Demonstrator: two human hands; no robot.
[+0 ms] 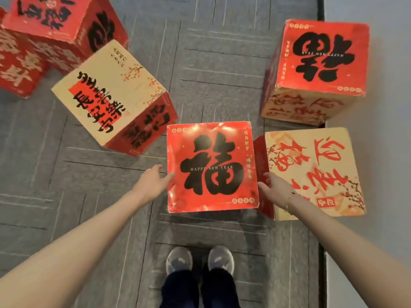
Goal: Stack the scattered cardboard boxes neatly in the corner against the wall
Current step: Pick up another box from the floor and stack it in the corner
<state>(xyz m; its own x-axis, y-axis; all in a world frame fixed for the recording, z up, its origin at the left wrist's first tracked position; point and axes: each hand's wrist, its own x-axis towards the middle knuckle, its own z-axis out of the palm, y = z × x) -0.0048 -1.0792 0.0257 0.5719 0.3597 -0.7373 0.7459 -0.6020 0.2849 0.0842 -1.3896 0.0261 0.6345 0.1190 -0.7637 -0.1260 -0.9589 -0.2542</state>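
A red cardboard box (212, 166) with a large black character and "HAPPY NEW YEAR" on top is in front of my feet. My left hand (153, 182) lies flat against its left side, fingers extended. My right hand (274, 188) presses its right side, squeezed between it and a cream box with red script (315, 172) by the wall. Whether the box rests on the floor or is lifted I cannot tell. A taller red-topped box (320, 63) stands against the wall farther back.
A cream-topped box (111, 101) sits tilted at the left, with more red boxes (55, 25) behind it at the far left. The white wall (382, 130) with its dark baseboard runs along the right. Grey carpet tiles (211, 63) cover the floor; my shoes (200, 260) are below.
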